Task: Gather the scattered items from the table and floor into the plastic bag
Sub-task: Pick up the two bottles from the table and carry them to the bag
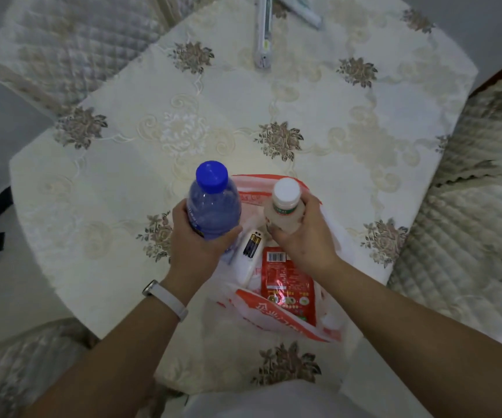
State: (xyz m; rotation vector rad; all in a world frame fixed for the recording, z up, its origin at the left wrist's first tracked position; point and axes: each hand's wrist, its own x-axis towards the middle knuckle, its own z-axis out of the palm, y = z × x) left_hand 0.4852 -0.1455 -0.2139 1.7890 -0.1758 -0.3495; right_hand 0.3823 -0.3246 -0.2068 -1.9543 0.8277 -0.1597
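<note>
Head view is showing the left hand (194,239) gripping a water bottle (213,203) and the right hand (301,236) gripping a white-capped bottle (284,206), both hovering over the open plastic bag (262,315).

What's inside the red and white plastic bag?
A red printed packet and a white device with two batteries showing lie inside the plastic bag. Anything under the right hand and its white-capped bottle is hidden.

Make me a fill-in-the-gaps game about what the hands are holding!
The left hand grips a water bottle whose cap is ___.
The right hand grips a small bottle whose lid is ___.
The packet inside the plastic bag is ___.
Missing words: blue, white, red.
</note>
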